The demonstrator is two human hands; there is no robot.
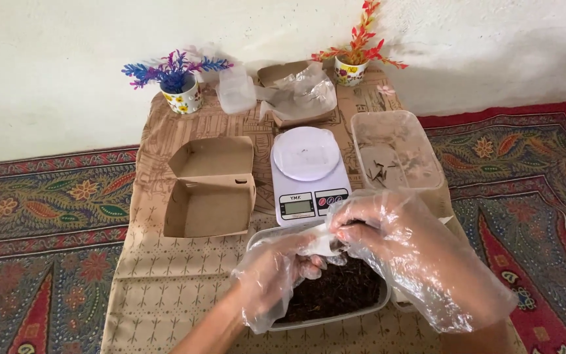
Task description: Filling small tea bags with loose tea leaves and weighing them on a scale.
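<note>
While we look down from above, the patterned rug fills the floor on both sides, red and green with flower shapes. On it sits the low desk under a beige printed cloth. Nearest us on the desk stands a clear plastic tub holding dark, crumbly stuff. Both our hands wear loose see-through plastic gloves and meet over the tub's far rim. Our right hand arches over the tub with its fingers curled down toward a small pale scrap. Our left hand comes in from below, its fingers closed on that same scrap, so both hands pinch it between them just above the dark stuff. To the right, a second clear tub holds brownish pieces. Left of the hands an open brown cardboard box lies with its lid folded back. Between the box and the second tub stands a white kitchen scale with a clear round lid on its plate, just beyond the near tub. Further back lie another cardboard box with crumpled clear plastic and a small clear container. At the back corners stand two flowered cups, one with blue and purple sprigs, one with red sprigs.
</note>
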